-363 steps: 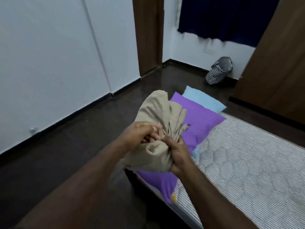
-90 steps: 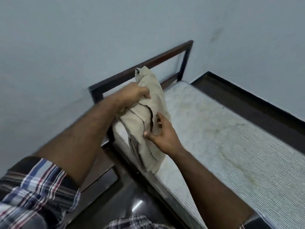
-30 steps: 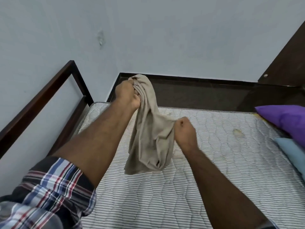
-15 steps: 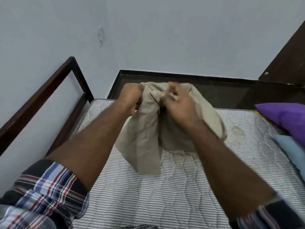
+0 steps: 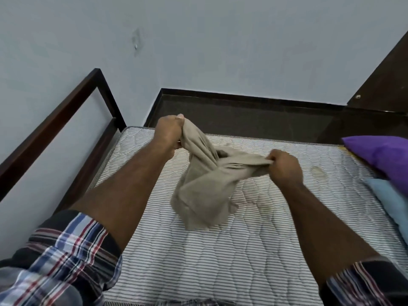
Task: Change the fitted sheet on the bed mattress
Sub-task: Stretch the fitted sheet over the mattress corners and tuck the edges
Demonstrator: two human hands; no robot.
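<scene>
A beige fitted sheet hangs bunched between my two hands above the bare striped mattress. My left hand grips one end of it, raised near the mattress's far edge. My right hand grips another part, pulled out to the right, so the cloth stretches between them. The sheet's lower folds droop down onto the mattress surface.
A dark wooden bed frame rail runs along the left by the pale wall. A purple pillow lies over a light blue pillow at the right edge. Dark floor and a brown door lie beyond the bed.
My hands were close together on the bunched sheet half a second ago. The right hand has since moved right and down, drawing the cloth apart; the left hand stays raised.
</scene>
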